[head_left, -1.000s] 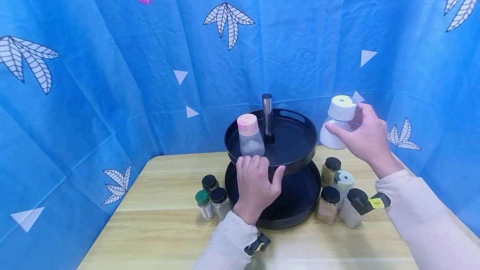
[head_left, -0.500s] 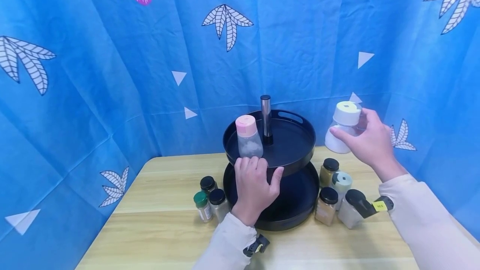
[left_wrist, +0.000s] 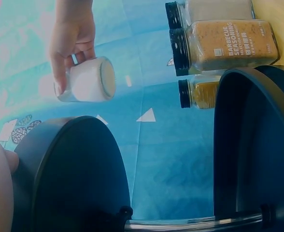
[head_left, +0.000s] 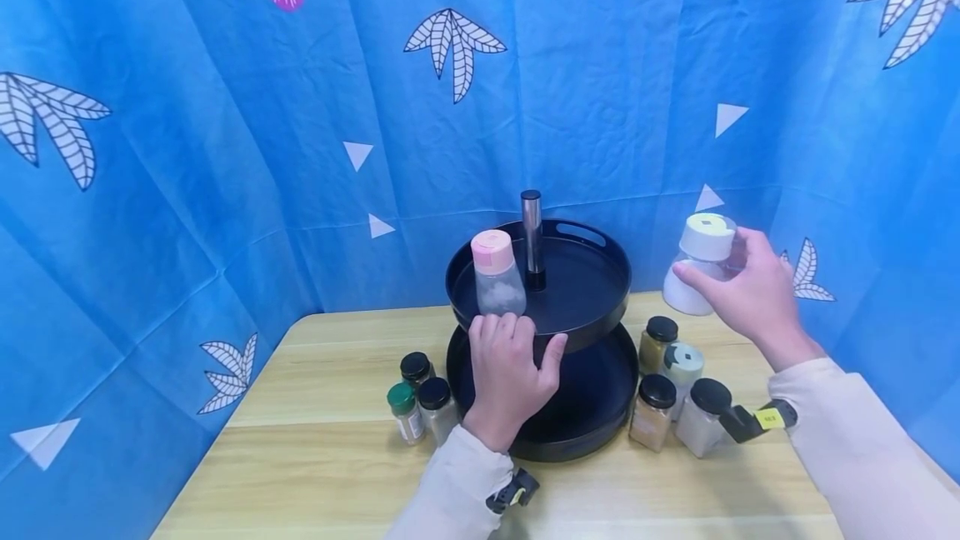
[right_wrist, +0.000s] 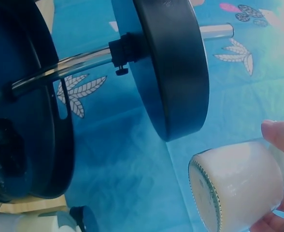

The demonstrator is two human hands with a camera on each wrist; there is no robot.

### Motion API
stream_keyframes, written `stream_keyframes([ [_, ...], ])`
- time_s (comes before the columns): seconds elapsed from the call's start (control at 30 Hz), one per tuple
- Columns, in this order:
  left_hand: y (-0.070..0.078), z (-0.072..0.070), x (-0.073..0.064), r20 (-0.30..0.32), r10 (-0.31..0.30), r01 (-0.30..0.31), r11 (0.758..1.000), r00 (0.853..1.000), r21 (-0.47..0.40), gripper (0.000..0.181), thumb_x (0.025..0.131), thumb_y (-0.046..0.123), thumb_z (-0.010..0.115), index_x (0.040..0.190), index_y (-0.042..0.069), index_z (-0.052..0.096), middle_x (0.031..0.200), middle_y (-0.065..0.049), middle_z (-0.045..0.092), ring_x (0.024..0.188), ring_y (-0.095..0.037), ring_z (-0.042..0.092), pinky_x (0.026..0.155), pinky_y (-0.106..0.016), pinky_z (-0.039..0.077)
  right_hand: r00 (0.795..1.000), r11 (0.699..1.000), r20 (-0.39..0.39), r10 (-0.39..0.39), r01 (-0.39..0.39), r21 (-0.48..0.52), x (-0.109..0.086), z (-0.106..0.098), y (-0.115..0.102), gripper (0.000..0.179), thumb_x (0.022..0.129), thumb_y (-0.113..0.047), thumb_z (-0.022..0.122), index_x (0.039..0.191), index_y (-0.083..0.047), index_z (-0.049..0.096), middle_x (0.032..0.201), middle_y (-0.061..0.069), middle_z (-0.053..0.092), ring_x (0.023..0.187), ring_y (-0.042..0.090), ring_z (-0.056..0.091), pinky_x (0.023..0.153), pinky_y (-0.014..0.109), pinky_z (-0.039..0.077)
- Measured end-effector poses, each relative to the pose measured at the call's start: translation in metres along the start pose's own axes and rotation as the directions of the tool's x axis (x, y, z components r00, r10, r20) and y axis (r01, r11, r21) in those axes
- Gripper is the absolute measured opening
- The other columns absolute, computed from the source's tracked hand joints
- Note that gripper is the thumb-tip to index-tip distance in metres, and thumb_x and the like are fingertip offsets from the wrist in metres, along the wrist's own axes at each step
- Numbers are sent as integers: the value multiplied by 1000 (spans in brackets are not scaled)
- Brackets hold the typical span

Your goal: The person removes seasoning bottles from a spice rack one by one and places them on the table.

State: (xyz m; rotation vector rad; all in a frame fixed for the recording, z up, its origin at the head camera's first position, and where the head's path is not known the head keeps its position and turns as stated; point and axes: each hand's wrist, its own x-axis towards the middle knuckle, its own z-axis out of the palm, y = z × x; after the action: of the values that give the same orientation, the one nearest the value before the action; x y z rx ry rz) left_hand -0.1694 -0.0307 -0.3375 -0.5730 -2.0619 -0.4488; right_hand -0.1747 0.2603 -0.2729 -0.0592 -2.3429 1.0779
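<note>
My right hand (head_left: 757,294) holds a clear seasoning jar with a white lid (head_left: 707,237) and white contents, up in the air right of the two-tier black tray stand (head_left: 585,273). Thumb and fingers grip the jar around its neck. In the right wrist view, the base of the white jar (right_wrist: 243,183) faces the lower left, apart from the upper tray (right_wrist: 180,72). My left hand (head_left: 510,373) grips the front rim of the upper tray. Just behind those fingers a pink-lidded jar (head_left: 500,282) stands on that tray, its base hidden.
Left of the stand are a green-lidded jar (head_left: 407,413) and black-lidded jars (head_left: 440,407). Several more stand to its right, among them a barbecue seasoning jar (left_wrist: 234,46) and a pale-lidded jar (head_left: 682,367). A metal post (head_left: 532,232) rises through the stand. Blue patterned cloth (head_left: 337,107) surrounds the table.
My right hand has moved right and a little down with the white-lidded jar in its grip. The left hand stays on the tray rim, and the stand looks unmoved.
</note>
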Motion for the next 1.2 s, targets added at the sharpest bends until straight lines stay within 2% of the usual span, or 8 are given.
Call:
stream_keyframes([
  [0.27,0,2,0,5,-9,9,1000,1000,-4,44,94,46,53,70,10,57,65,-2,49,70,-20,47,77,-35,43,1000,1000,1,13,-13,-17,-2,1,13,89,81,-45,75,141,7,34,123,29,50,108,43,49,79,46,37],
  [0.7,0,1,1,-11,6,-6,1000,1000,-10,42,92,45,56,69,10,56,64,-3,49,70,-21,48,76,-36,43,998,997,29,55,-54,-49,-9,4,31,90,83,-45,74,142,8,31,123,33,49,110,47,48,78,47,38],
  [0.9,0,0,1,8,-7,7,1000,1000,-10,43,93,46,54,70,10,56,65,-3,49,71,-21,48,77,-36,42,997,996,25,71,-70,-55,-11,4,40,90,82,-45,75,141,8,32,122,32,50,111,48,48,79,48,36],
  [1.1,-1,-1,0,3,-6,6,1000,1000,-15,43,93,46,53,69,10,56,65,-2,49,70,-21,48,77,-36,42,997,995,24,71,-69,-66,-15,3,46,87,82,-43,75,140,8,34,121,33,51,110,48,48,76,45,37],
  [1.2,-1,0,0,-3,-1,1,1000,1000,-16,43,94,46,53,69,10,56,64,-2,49,70,-20,48,77,-35,43,997,994,27,79,-77,-71,-17,3,50,87,83,-42,75,140,8,34,120,33,51,109,48,48,77,48,36],
])
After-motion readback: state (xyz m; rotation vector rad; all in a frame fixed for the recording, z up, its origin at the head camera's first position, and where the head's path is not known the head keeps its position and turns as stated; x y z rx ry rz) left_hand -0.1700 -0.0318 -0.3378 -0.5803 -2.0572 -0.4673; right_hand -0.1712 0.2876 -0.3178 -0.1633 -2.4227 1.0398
